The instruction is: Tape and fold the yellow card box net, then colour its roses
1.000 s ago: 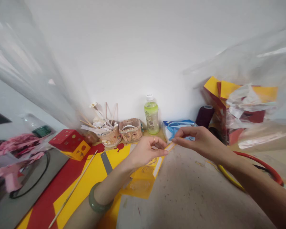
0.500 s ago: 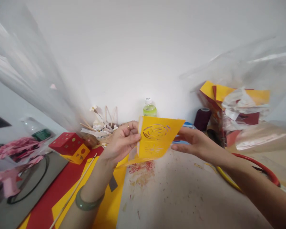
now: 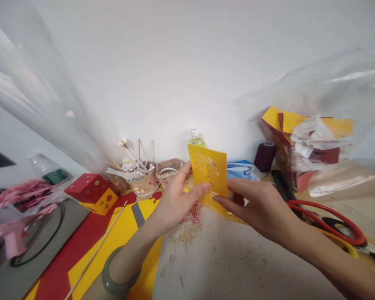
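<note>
You have the yellow sheet of thin card, its face pierced with a curved cut-out pattern (image 3: pixel 220 175), raised between both hands, above the grey worktop (image 3: pixel 212 258). Your left hand (image 3: pixel 179 200) has it pinched at the left edge, thumb across the near face and fingers mostly out of sight behind. Your right hand (image 3: pixel 262 204) is closed on the lower right part, thumb on the near face by the narrow slits, fingers round behind.

The likeliest damage, I'd judge, is a tear: the bridges between the slits look slender, and your right thumb lies right beside them, so hard pressure or a twist there could split them. Uneven pulling between the two hands could also buckle the card or put a crease through the rings above your thumbs. Its lower edge is blurred, so I can't tell how it is folded.

Just beyond the grip stands the clear bottle of green liquid with a white cap (image 3: pixel 194 133), partly hidden by the card; a careless forward push could knock it. Red and tan marks (image 3: pixel 193 216) cover the worktop below your left hand; if they are loose crumbs, lowering the card onto them could dirty it.
</note>
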`<state>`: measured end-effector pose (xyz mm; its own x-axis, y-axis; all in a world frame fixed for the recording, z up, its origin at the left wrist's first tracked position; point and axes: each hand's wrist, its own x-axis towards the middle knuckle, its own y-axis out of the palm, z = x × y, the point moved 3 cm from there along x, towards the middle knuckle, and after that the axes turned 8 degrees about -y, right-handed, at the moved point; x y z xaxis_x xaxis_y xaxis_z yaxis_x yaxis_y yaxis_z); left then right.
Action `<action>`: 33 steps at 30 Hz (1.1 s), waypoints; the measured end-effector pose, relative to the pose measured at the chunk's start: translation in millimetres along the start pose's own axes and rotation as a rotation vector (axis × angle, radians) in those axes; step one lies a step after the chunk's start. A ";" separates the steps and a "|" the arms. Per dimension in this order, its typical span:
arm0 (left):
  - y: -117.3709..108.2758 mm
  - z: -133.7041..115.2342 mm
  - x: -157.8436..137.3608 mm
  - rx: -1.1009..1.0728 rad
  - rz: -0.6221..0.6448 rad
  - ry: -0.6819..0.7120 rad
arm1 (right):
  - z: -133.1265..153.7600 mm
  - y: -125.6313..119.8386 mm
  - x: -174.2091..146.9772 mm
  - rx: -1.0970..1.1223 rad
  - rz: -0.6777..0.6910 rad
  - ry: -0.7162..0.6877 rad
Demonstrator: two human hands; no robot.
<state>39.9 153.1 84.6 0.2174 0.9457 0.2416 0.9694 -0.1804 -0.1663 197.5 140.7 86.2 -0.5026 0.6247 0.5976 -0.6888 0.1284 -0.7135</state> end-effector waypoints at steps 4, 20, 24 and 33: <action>17.3 -1.6 -14.3 -0.162 0.086 -0.101 | 13.5 9.1 -2.0 0.056 0.067 -0.083; 4.8 20.0 4.9 -1.111 0.239 -0.572 | -40.2 2.3 5.2 0.342 -0.182 0.382; 3.9 24.2 8.0 -1.097 0.264 -0.492 | -41.4 18.4 4.3 0.343 0.017 0.317; 13.4 39.8 8.6 -0.842 -0.123 -0.372 | 6.2 40.1 -5.1 0.283 0.118 0.196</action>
<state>50.2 169.5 46.4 0.1985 0.9707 -0.1354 0.7781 -0.0721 0.6240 169.3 137.9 56.8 -0.4965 0.7617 0.4164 -0.7632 -0.1546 -0.6274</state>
